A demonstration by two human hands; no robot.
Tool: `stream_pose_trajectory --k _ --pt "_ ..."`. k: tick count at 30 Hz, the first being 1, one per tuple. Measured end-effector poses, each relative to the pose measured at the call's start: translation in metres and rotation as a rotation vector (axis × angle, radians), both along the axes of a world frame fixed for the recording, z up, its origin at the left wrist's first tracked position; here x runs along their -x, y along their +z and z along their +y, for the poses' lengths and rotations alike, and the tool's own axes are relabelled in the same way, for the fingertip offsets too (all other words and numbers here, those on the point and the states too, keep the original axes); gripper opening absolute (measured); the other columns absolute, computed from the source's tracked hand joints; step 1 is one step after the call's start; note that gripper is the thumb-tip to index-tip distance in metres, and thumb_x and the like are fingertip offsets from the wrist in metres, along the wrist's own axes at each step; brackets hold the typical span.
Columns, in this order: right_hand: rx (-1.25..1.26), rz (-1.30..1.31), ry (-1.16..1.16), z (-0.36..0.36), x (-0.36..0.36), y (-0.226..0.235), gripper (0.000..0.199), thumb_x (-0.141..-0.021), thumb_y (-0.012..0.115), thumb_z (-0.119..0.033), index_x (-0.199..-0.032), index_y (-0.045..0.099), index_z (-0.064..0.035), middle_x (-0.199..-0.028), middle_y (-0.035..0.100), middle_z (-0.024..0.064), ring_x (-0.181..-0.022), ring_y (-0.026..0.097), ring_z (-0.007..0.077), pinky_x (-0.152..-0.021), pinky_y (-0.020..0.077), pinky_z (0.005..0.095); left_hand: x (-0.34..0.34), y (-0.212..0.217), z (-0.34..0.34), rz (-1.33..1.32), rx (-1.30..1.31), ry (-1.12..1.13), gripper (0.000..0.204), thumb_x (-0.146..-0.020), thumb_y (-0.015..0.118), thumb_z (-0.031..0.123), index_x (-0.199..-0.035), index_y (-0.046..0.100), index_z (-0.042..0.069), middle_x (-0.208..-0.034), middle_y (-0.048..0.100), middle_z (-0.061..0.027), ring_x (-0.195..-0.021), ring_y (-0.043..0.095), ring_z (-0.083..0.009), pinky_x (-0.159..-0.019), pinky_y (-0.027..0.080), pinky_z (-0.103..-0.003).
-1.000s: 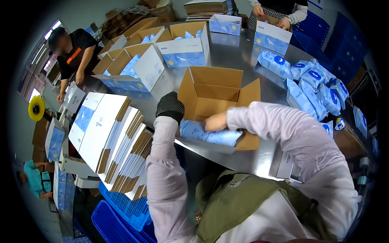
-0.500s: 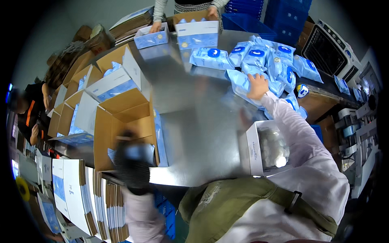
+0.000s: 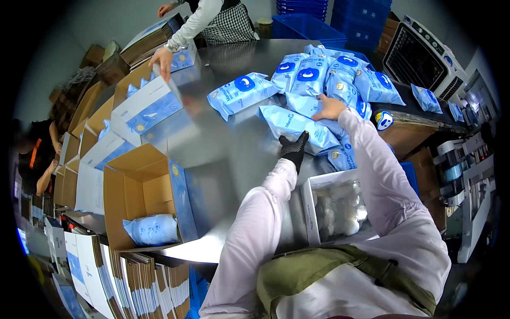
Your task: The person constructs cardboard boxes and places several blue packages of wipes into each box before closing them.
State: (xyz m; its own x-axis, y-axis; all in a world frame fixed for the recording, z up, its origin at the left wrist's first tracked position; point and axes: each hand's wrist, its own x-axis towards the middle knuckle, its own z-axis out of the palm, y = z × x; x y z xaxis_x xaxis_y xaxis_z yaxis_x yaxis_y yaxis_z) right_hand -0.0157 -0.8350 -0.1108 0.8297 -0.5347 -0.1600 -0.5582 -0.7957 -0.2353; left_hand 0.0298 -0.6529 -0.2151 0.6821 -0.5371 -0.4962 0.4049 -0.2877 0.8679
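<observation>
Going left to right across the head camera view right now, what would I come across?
Co-worker in black, open cardboard box in front, leftmost blue pack lying on the table, gloved left hand, bare right hand, white machine with black grille.

Packs — glossy, prob. plast. film
</observation>
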Motion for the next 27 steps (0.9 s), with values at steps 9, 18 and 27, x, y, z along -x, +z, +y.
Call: stream_pose_trajectory --k 9,18,27 --pt "-0.617 -0.017 0.212 0.026 -0.011 -0.016 0.100 -0.052 0.075 -0.053 -0.127 0.039 0.0040 -0.128 0.042 0.0225 -0.120 0.040 0.0320 -0.100 0.0302 0.0356 0.014 0.013 0.047 0.318 0.471 0.320 0.075 -0.072 0.071 0.019 -0.130 0.023 0.014 -0.118 0.045 -0.0136 -0.101 0.053 -0.0330 -0.074 0.050 -0.049" --pt "-0.655 -0.354 0.496 0.131 -0.013 0.029 0.091 -0.048 0.073 -0.013 -0.130 0.037 -0.0024 -0.125 0.047 0.0155 -0.118 0.043 0.0264 -0.099 0.0320 0.0313 0.029 0.054 0.128 -0.385 0.464 0.600 0.086 -0.058 0.080 0.011 -0.126 0.028 0.003 -0.117 0.044 -0.0144 -0.107 0.047 -0.0277 -0.092 0.041 -0.038" --pt "-0.661 -1.509 1.001 0.301 -0.071 0.164 0.082 -0.062 0.072 -0.007 -0.133 0.032 -0.0023 -0.133 0.039 0.0116 -0.122 0.038 0.0209 -0.102 0.0277 0.0298 -0.043 0.203 0.294 -1.642 0.087 0.640 0.086 -0.067 0.076 0.015 -0.133 0.023 0.000 -0.124 0.041 -0.0207 -0.112 0.045 -0.0306 -0.095 0.035 -0.040"
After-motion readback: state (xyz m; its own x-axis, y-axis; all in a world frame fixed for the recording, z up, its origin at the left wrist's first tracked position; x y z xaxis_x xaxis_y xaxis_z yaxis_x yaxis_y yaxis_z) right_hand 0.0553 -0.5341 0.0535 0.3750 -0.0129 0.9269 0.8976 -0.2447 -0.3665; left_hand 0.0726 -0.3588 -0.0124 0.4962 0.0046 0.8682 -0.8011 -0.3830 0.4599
